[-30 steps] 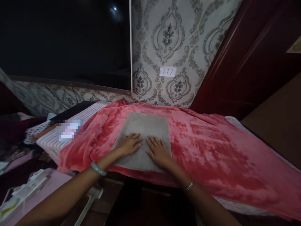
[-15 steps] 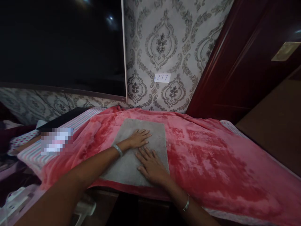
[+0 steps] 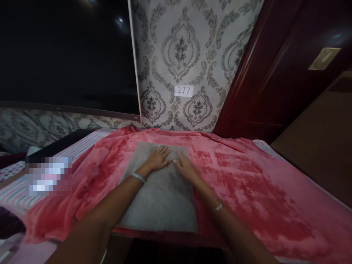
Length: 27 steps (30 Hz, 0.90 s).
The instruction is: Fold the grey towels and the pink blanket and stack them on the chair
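Two hands show, one left hand (image 3: 158,158) and one right hand (image 3: 189,169), with two bracelets (image 3: 138,178), one to each wrist. There is one grey cloth (image 3: 165,200) and one red blanket (image 3: 244,187). Striped fabric (image 3: 16,200) shows in two places; whether it is one piece cannot be told. Dotted fabric (image 3: 13,170) shows in one. There is one screen (image 3: 66,55), one wall (image 3: 180,47), one label (image 3: 183,91) bearing three digits, one red panel (image 3: 253,91), one plate (image 3: 325,58) and one pixelated patch (image 3: 49,176).

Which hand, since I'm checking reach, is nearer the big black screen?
Left. The left hand is on the grey cloth, in the picture below and right of the black screen; the right hand is farther right, over the cloth's right edge.
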{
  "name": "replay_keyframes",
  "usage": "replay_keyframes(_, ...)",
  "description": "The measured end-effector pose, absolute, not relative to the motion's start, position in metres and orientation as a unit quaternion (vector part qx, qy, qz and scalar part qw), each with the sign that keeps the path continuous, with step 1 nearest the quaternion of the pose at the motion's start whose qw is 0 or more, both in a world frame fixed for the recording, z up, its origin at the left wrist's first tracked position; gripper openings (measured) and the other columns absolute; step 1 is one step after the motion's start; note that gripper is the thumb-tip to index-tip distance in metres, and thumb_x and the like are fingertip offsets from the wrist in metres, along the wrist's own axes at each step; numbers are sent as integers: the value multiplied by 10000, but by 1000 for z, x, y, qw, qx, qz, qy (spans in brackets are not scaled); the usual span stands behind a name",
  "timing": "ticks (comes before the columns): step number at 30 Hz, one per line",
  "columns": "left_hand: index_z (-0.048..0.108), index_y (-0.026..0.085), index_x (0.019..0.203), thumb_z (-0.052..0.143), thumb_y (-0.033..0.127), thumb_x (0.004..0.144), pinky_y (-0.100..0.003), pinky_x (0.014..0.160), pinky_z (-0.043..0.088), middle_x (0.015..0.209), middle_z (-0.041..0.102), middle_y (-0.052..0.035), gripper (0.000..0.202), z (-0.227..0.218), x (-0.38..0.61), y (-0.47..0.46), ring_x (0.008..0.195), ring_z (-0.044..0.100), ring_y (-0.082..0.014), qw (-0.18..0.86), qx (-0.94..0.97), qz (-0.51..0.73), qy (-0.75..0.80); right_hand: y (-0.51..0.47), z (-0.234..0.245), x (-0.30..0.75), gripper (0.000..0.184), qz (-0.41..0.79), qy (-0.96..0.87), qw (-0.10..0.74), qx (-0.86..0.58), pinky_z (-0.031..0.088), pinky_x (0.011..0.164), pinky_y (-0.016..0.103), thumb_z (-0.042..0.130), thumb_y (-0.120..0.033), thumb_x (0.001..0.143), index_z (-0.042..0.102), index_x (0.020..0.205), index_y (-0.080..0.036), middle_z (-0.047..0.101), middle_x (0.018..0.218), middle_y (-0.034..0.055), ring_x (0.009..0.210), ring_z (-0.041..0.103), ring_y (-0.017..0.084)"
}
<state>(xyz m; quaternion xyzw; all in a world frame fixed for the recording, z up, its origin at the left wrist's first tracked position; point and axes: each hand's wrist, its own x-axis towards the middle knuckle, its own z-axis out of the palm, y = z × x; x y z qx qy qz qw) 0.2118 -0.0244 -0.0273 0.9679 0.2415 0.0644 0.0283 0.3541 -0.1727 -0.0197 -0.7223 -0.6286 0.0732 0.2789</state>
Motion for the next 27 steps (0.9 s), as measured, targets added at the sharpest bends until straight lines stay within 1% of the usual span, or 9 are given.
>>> replay_keyframes(4, 359, 220, 1614, 410, 612, 994, -658, 1239, 135, 1698, 270, -174, 735, -28, 211, -25, 1579, 220, -356, 20, 963, 72, 260, -123, -19, 382, 680, 31, -598, 209, -773, 165, 1276, 498, 365, -419, 1049, 268, 1639, -95, 266, 1679, 152, 1575, 173, 283)
replay_keyframes(7, 388, 244, 1604, 395, 634, 992, -677, 1232, 130, 1696, 286, -161, 727, -27, 212, -25, 1575, 215, -385, 26, 955, 71, 287, -114, -38, 388, 654, 46, -638, 143, -756, 107, 1281, 502, 343, -474, 1060, 324, 1626, -146, 281, 1680, 115, 1575, 177, 266)
replay_keyframes(9, 394, 240, 1602, 386, 639, 992, -666, 1234, 145, 1687, 308, -162, 729, -27, 213, -26, 1568, 236, -386, 34, 952, 62, 297, -115, -51, 390, 651, 51, -650, 123, -749, 92, 1282, 498, 319, -498, 1064, 339, 1622, -162, 282, 1680, 105, 1573, 185, 257)
replay_keyframes(13, 391, 226, 1604, 338, 659, 998, -621, 1244, 172, 1683, 314, -167, 746, -25, 213, -27, 1565, 261, -360, 35, 953, 58, 296, -115, -59, 394, 670, 49, -649, 115, -751, 90, 1278, 505, 290, -526, 1066, 294, 1642, -184, 249, 1692, 100, 1578, 163, 261)
replay_keyframes(15, 392, 226, 1603, 322, 659, 1002, -614, 1253, 144, 1685, 309, -167, 744, -24, 210, -24, 1568, 264, -341, 27, 948, 54, 311, -113, -58, 395, 676, 50, -649, 110, -751, 91, 1277, 502, 285, -534, 1066, 280, 1646, -187, 245, 1695, 96, 1579, 159, 260)
replay_keyframes(18, 382, 228, 1606, 311, 639, 1010, -649, 1252, 73, 1687, 306, -153, 727, -21, 195, -12, 1575, 243, -340, 21, 928, 37, 369, -113, -56, 394, 681, 50, -643, 103, -757, 101, 1276, 491, 287, -548, 1068, 273, 1648, -191, 234, 1699, 96, 1577, 170, 254)
replay_keyframes(21, 344, 219, 1621, 300, 595, 1022, -658, 1242, 130, 1708, 255, -140, 709, -16, 167, 5, 1585, 200, -346, 35, 904, 25, 426, -114, -54, 392, 670, 49, -640, 96, -761, 108, 1276, 486, 289, -532, 1073, 284, 1643, -180, 234, 1698, 109, 1576, 175, 247)
replay_keyframes(24, 317, 221, 1632, 293, 553, 1028, -690, 1211, 201, 1713, 225, -145, 690, -10, 134, 13, 1578, 210, -374, 57, 878, 6, 476, -116, -50, 391, 657, 52, -642, 85, -761, 111, 1277, 487, 300, -497, 1077, 284, 1641, -159, 239, 1693, 123, 1572, 189, 252)
replay_keyframes(27, 333, 210, 1628, 334, 543, 1020, -694, 1227, 140, 1710, 237, -151, 693, -4, 112, 6, 1583, 170, -393, 28, 873, 36, 485, -117, -43, 387, 649, 59, -637, 79, -765, 109, 1273, 522, 314, -479, 1077, 265, 1648, -175, 224, 1696, 121, 1572, 182, 277)
